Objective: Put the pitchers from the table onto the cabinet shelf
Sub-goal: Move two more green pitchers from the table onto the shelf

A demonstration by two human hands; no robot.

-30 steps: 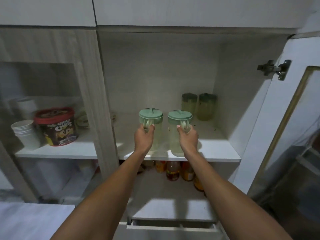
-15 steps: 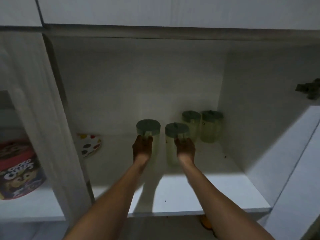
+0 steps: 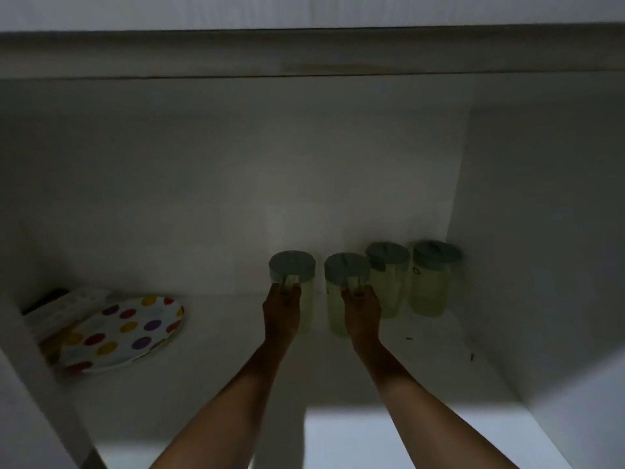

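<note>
Deep in the dim white cabinet shelf, the left hand is clasping the handle of a translucent pale-green plastic pitcher with a round green lid at the frame's centre, while the right hand is gripping a matching second pitcher just beside it. Two more lidded pitchers are standing right of them near the back wall. A polka-dotted plate is leaning at lower left.

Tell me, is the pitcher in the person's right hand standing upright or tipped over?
Upright. The pitcher in the right hand has its lid on top and straight sides, level with the two pitchers beside it. The dark hides whether its base touches the shelf.
</note>
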